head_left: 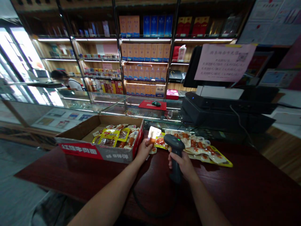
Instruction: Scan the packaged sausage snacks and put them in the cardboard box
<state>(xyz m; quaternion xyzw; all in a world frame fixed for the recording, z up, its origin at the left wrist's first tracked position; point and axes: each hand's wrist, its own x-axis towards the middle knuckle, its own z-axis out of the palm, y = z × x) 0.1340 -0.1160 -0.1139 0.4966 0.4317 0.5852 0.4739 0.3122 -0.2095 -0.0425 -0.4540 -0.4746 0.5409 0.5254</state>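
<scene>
Cardboard box (98, 153) beside packet (154, 133); scanner (175, 146) near

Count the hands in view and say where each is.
2. The left hand holds a snack packet beside the cardboard box; the right hand grips the barcode scanner. Hands of the distant person are hidden.

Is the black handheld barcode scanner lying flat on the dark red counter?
No, the right hand grips the black handheld barcode scanner upright.
</scene>
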